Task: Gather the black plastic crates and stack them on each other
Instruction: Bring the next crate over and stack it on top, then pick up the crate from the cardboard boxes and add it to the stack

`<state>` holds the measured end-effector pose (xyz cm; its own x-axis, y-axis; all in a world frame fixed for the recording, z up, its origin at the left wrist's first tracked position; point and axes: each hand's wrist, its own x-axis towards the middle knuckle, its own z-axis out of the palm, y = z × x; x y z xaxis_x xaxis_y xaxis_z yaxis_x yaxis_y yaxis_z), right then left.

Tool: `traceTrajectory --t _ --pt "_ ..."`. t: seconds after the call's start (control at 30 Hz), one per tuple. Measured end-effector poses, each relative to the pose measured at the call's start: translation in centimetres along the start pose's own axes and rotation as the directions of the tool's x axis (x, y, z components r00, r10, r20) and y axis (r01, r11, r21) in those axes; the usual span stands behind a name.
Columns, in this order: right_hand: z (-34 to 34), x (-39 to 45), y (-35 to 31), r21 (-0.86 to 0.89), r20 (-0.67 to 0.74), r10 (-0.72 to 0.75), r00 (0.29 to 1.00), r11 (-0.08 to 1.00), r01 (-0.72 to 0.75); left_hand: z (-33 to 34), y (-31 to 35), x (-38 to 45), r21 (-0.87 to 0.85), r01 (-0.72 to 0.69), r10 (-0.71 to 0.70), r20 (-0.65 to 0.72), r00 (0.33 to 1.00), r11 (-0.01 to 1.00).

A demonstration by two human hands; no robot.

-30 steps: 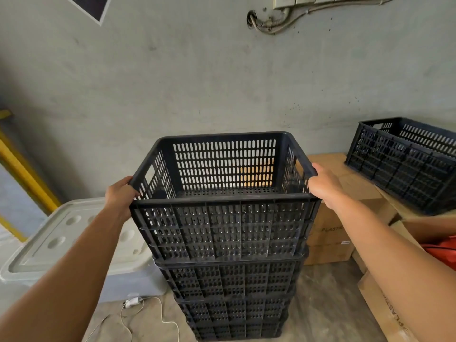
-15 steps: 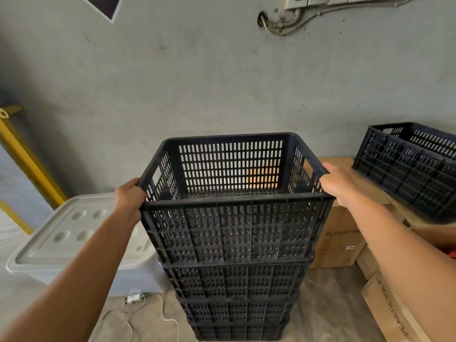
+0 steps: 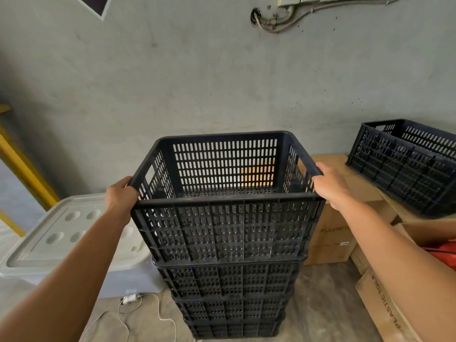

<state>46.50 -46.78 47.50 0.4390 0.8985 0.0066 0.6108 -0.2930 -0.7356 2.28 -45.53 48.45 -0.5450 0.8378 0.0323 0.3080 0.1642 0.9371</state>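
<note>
A black slotted plastic crate sits on top of a stack of black crates on the floor in front of me. My left hand grips its left rim near the handle cut-out. My right hand grips its right rim. The top crate is empty inside and looks seated level on the one below. Another black crate rests on cardboard boxes at the right, apart from the stack.
A grey lidded plastic tub stands left of the stack, with a white cable and charger on the floor beside it. Cardboard boxes crowd the right side. A grey wall is close behind. A yellow rail runs at the far left.
Both hands keep their grip on the top crate's rims. The view shifted slightly; the crate stays on the stack.
</note>
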Motion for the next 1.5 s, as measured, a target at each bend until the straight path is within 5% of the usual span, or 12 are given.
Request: traceTrajectory --t 0.23,0.33,0.43,0.57,0.67,0.83,0.97,1.17,1.33,1.5 --pt "0.3 -0.9 0.0 -0.020 -0.019 -0.026 0.999 0.999 0.026 0.1 -0.6 0.5 0.011 0.002 -0.003 0.036 0.999 1.000" --pt "0.0 -0.6 -0.5 -0.173 0.060 -0.036 0.998 0.984 0.046 -0.5 -0.6 1.1 0.232 -0.100 0.073 0.123 0.990 0.967" --pt "-1.3 0.1 -2.3 -0.411 0.218 -0.103 0.970 0.892 0.187 -1.0 1.7 2.4 0.549 -0.225 0.107 0.239 0.965 0.805" --pt "-4.0 2.4 -6.1 -0.453 0.054 -0.224 0.973 0.863 0.224 -0.5 7.0 3.5 0.555 -0.339 0.264 0.213 0.941 0.760" --pt "-1.9 2.8 -3.6 -0.488 0.110 -0.157 0.981 0.852 0.191 0.3 4.1 4.4 0.623 -0.325 0.186 0.279 0.942 0.711" --pt "0.2 3.5 -1.4 -0.468 0.259 -0.028 0.965 0.871 0.151 0.5 1.2 4.5 0.720 -0.330 0.048 0.383 0.922 0.611" --pt "-1.1 3.5 -3.2 -0.344 0.068 -0.099 0.993 0.932 0.116 1.1 3.7 4.7 0.656 -0.351 0.227 0.270 0.936 0.667" --pt "0.5 1.8 -0.9 -0.376 0.233 -0.063 0.971 0.914 0.149 1.8 0.2 3.9 0.812 -0.331 0.079 0.336 0.938 0.480" --pt "-1.5 1.1 -0.1 -0.190 0.353 -0.065 0.933 0.972 0.139 3.2 2.8 3.6 0.802 -0.244 -0.018 0.303 0.953 0.545" --pt "-6.9 1.3 1.6 0.086 0.537 -0.047 0.842 0.996 0.001 8.6 12.0 -0.7 0.585 -0.399 0.146 0.430 0.891 0.706"
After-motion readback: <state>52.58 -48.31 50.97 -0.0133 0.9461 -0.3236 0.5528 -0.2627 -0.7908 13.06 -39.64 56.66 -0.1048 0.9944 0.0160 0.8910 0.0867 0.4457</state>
